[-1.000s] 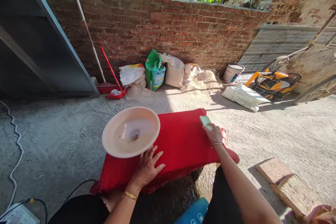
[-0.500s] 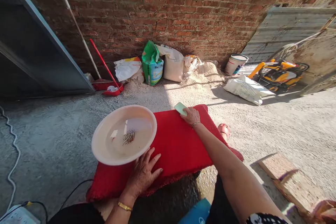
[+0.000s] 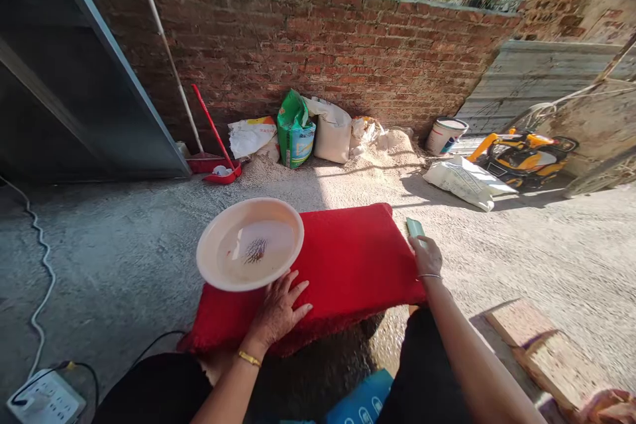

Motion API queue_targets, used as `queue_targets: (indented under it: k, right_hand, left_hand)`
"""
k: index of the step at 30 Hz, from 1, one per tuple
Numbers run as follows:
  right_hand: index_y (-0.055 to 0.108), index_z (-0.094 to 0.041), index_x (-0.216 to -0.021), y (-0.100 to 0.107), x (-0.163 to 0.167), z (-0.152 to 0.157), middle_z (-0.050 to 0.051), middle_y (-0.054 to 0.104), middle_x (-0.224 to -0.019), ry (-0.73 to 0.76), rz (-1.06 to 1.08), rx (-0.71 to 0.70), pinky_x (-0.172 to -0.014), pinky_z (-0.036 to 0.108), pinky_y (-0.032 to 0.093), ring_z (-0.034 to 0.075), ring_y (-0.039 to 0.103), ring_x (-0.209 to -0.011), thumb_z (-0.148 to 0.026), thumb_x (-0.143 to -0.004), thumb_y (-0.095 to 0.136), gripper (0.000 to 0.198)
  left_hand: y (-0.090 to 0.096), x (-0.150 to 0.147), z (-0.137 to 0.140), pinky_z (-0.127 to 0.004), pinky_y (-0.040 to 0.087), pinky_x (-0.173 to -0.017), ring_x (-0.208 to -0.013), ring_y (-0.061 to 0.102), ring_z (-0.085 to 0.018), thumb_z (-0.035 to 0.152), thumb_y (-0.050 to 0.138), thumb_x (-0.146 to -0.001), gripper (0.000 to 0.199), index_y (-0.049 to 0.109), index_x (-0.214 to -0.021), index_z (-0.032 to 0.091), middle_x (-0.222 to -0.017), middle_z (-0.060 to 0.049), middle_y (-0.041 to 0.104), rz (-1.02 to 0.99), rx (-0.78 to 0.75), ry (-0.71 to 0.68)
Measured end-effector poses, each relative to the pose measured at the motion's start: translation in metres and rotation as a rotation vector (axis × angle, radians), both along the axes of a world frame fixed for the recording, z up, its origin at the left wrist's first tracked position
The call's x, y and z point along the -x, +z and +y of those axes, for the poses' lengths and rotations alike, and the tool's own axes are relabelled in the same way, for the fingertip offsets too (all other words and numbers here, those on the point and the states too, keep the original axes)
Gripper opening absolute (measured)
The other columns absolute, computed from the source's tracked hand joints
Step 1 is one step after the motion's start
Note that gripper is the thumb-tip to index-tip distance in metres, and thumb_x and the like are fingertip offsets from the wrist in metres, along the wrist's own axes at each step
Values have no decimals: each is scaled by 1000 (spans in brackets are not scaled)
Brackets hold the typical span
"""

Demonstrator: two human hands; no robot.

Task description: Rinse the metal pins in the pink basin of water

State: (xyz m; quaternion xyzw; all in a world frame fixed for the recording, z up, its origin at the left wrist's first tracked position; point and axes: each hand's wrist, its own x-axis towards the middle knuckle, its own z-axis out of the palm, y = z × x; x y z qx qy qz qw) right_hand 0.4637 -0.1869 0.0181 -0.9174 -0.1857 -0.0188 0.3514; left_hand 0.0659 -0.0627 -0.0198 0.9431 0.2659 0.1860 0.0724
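Note:
My right hand [image 3: 426,257] grips a flat green rectangular piece [image 3: 415,228], whose exact kind I cannot make out. It is just past the right edge of the red fleecy cloth [image 3: 348,252], which covers a low support. On the cloth's front left part, my left hand [image 3: 279,305] lies flat with its fingers spread, the fingertips at the rim of a pale basin [image 3: 211,262]. Water fills part of the basin, and a dark patterned patch shows in it.
A white power strip [image 3: 47,399] with cables lies on the ground at lower left. Bricks [image 3: 521,321] are at right, and a blue bag [image 3: 360,401] is below the cloth. Sacks [image 3: 332,132], a red dustpan [image 3: 223,175] and a bucket [image 3: 446,136] stand along the brick wall.
My right hand has swept the green piece from the cloth's far edge rightward, past its right side. My left hand stays flat beside the basin. The view has tilted up slightly.

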Motion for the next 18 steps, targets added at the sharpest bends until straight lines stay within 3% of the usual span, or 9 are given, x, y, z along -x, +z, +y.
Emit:
queue_targets:
  k: [2,5,8,10,13,18]
  right_hand:
    - [64,-20,-103,-8,43,9,7,62,-92,140,-6,-84,-75,31,43,21,57,-85,-62,-81,44,52]
    - [64,-24,-101,-19,123,26,6,59,-96,487,-40,-159,-75,30,43,20,55,-84,-60,-81,50,44]
    - [65,-27,-99,-25,189,40,5,58,-93,743,-173,-47,-77,30,41,20,54,-86,-50,-81,59,30]
    - [65,-28,-100,-26,208,46,4,58,-95,814,-267,47,-79,32,39,21,53,-87,-46,-78,65,28]
    - [65,-29,-102,-25,196,41,4,58,-97,779,-315,145,-80,32,37,21,53,-89,-44,-76,68,30]
    - [65,-27,-105,-26,112,-1,6,57,-99,465,-235,203,-81,34,39,22,54,-91,-47,-80,62,32]
  left_hand:
    - [1,0,0,-51,33,-107,-129,38,-28,45,58,-84,43,57,-124,30,-136,-7,47,5,3,3]
    - [0,1,0,-51,33,-107,-129,39,-28,44,58,-84,43,56,-125,30,-135,-7,47,8,8,2]
    - [-2,2,2,-52,33,-106,-127,40,-28,45,57,-84,45,56,-126,30,-136,-8,46,15,-2,0]
    - [-4,2,3,-53,33,-106,-127,40,-29,47,56,-84,45,57,-125,29,-135,-9,47,18,-20,2]
    - [-4,1,4,-53,33,-106,-127,40,-29,45,57,-84,43,58,-124,28,-133,-9,49,7,-41,-8]
    - [-2,1,5,-52,34,-106,-127,41,-29,43,58,-83,43,58,-124,30,-133,-8,50,-18,-60,-25]
